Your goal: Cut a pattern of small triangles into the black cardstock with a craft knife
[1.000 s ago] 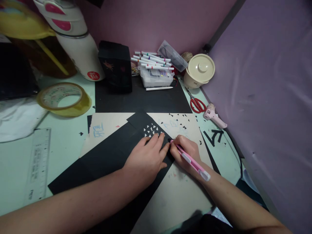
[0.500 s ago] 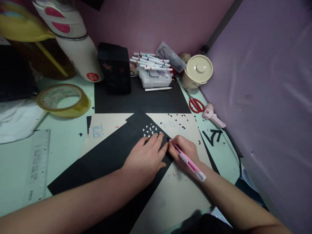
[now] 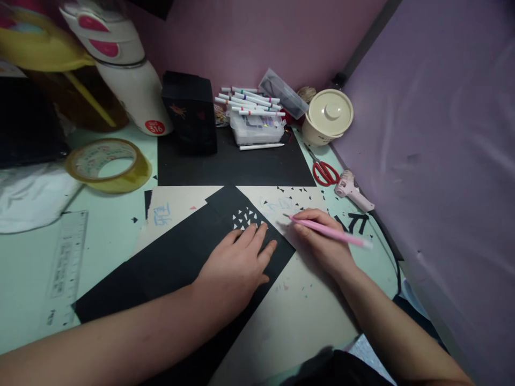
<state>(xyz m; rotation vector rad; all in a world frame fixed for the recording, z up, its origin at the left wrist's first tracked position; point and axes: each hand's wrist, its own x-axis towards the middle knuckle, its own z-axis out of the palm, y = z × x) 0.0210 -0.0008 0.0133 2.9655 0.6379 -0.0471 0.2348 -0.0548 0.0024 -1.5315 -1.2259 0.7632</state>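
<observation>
My left hand (image 3: 237, 260) lies flat with its fingers spread, pressing on a folded sheet of black paper (image 3: 161, 260). Just beyond its fingertips, several small triangular holes (image 3: 244, 216) in the paper show the pale board (image 3: 277, 321) beneath. Pinched in my right hand (image 3: 325, 244) is a slim pink craft knife (image 3: 328, 230). The blade end points left, apart from the paper's right edge, over the board. Small black triangle scraps (image 3: 300, 203) lie scattered past the right hand.
Red-handled scissors (image 3: 325, 172), a pink glue gun (image 3: 354, 192) and black paper strips (image 3: 357, 221) lie at the right. At left are a tape roll (image 3: 140, 170) and a clear ruler (image 3: 66, 268). Markers (image 3: 257, 102), a lidded cream pot (image 3: 328, 123) and a white bottle (image 3: 140, 96) stand behind.
My right hand has lifted the craft knife off the black paper and moved right and slightly away. The knife has tilted flatter. My left hand keeps pressing, with the paper slightly shifted.
</observation>
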